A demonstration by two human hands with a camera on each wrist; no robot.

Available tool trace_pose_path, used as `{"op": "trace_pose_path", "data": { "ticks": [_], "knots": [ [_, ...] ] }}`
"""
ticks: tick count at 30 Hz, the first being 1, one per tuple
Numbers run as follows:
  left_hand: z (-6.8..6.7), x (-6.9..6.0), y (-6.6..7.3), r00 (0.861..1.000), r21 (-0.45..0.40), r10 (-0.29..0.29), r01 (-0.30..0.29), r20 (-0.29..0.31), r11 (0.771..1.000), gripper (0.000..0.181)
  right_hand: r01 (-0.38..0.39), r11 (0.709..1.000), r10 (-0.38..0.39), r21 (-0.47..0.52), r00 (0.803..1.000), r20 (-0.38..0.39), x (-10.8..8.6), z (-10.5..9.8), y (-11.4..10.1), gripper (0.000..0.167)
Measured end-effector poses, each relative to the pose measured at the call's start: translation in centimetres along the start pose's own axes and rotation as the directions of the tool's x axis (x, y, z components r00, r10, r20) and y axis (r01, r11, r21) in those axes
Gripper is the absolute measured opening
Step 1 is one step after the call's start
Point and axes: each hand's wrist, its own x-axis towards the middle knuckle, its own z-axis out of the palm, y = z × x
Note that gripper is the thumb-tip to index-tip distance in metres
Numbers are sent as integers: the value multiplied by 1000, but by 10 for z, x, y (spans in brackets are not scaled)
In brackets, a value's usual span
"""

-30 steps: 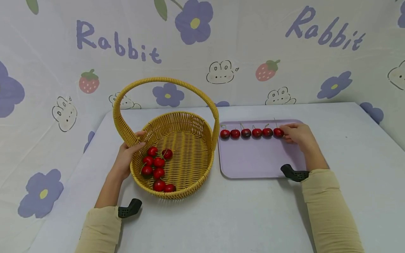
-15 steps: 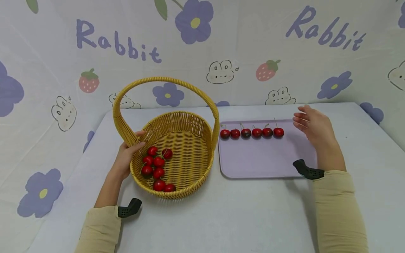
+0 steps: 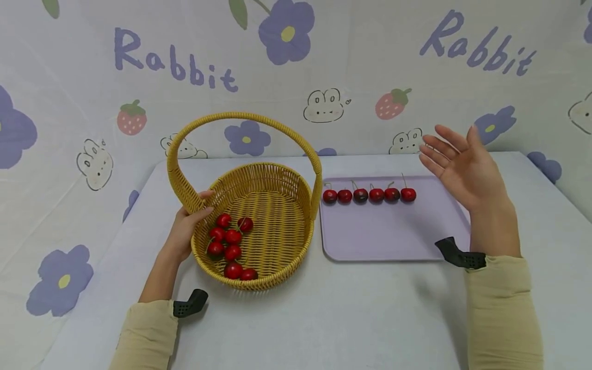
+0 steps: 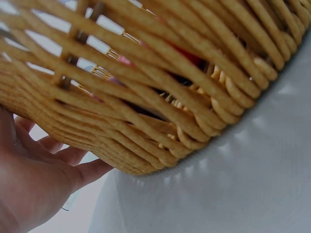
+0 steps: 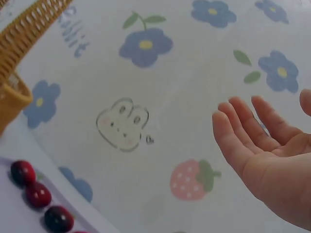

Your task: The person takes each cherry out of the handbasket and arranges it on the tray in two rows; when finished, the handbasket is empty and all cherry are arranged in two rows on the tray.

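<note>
A yellow wicker basket [image 3: 277, 226] with a tall arched handle stands on the table, several red cherries [image 3: 233, 236] lying in its left part. My left hand [image 3: 182, 228] grips the basket at its left side, where the handle meets the rim; the left wrist view has the hand [image 4: 39, 179] against the woven wall. Right of the basket lies a lilac tray [image 3: 370, 231], with a row of several cherries [image 3: 376, 195] along its back edge, stems mostly up. Over the tray's right end my right hand [image 3: 472, 169] is raised, palm showing, fingers extended, holding nothing.
White cloth covers the table [image 3: 324, 313]. Behind it hangs a backdrop [image 3: 351, 51] printed with flowers, rabbits and strawberries. The basket handle [image 3: 245, 117] arches high above the rim. A black wrist camera mount [image 3: 191, 303] juts from the left sleeve, another from the right.
My right hand has let go of the rightmost cherry in the row, moved right and up, and turned its palm into view. The left hand and basket have stayed put.
</note>
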Motion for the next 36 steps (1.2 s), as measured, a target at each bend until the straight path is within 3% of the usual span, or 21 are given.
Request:
{"op": "trace_pose_path", "data": {
  "ticks": [3, 6, 10, 15, 20, 23, 27, 31, 36],
  "knots": [
    [0, 1, -1, 1000, -3, 6, -6, 2, 1000, 41, -41, 997, 33, 62, 992, 118, -2, 12, 3, 51],
    [0, 1, -1, 1000, -7, 10, -10, 3, 1000, 40, -88, 994, 67, 64, 960, 271, -2, 23, 8, 52],
    [0, 1, -1, 1000, -10, 13, -13, 2, 1000, 40, -52, 993, 94, -104, 887, 452, 0, 40, 21, 53],
    [-1, 2, -2, 1000, -17, 17, -17, 2, 1000, 40, 17, 952, 170, -306, 800, 575, 4, 58, 42, 54],
    [-1, 3, -3, 1000, -17, 13, -13, 0, 1000, 41, -26, 907, 298, -421, 747, 595, 7, 70, 65, 54],
    [-2, 2, -2, 1000, -8, 9, -9, -2, 1000, 41, -89, 877, 383, -473, 724, 574, 8, 75, 81, 51],
    [-2, 2, -1, 1000, -2, 11, -11, 0, 1000, 42, -145, 816, 481, -560, 707, 518, 10, 85, 107, 46],
    [-3, 2, -1, 1000, -9, 9, -9, 2, 1000, 43, -194, 739, 572, -645, 687, 449, 15, 96, 132, 47],
    [-2, 1, -1, 1000, -18, 5, -5, 2, 1000, 42, -216, 601, 670, -769, 662, 338, 25, 108, 159, 48]
  ]
}}
